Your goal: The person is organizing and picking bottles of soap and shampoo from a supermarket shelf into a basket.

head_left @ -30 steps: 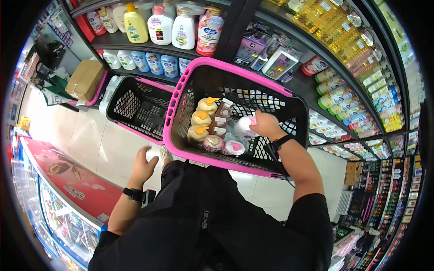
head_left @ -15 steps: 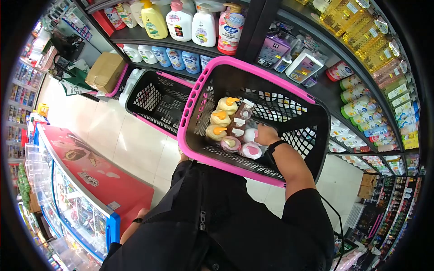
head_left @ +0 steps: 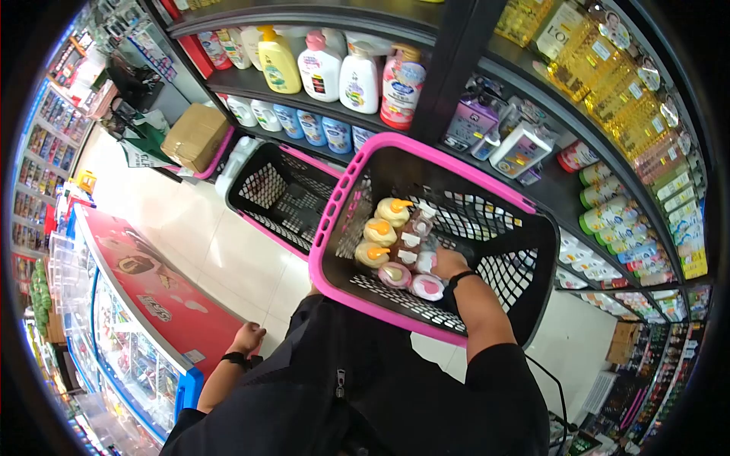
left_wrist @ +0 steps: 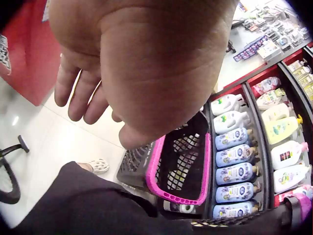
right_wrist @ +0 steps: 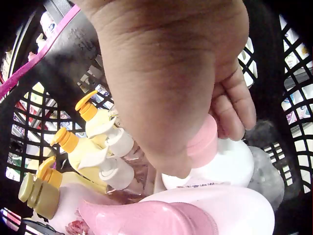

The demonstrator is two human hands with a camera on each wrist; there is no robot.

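Observation:
Inside the large black basket with a pink rim (head_left: 395, 318), my right hand (head_left: 449, 264) grips a white bottle (right_wrist: 225, 169) by its pink cap (right_wrist: 204, 144). The bottle is upright among other pump bottles. Cream-yellow bottles with orange pumps (head_left: 394, 211) line the basket's left side, next to brownish clear ones with white pumps (right_wrist: 117, 142). Two pinkish bottles stand nearer my body; one shows its pink pump (right_wrist: 137, 218) close up. My left hand (head_left: 248, 338) hangs loosely beside the red freezer case, its fingers relaxed and holding nothing.
A smaller black basket (head_left: 285, 190) stands left of the large one, and a cardboard box (head_left: 195, 137) lies beyond it. Shelves of bottles (head_left: 357, 83) rise directly behind and to the right. The red freezer case (head_left: 167, 292) borders the left side.
My right hand has lowered the white bottle into the group of bottles, moving left within the basket. The left hand has moved down and back toward the freezer case. The head view has shifted.

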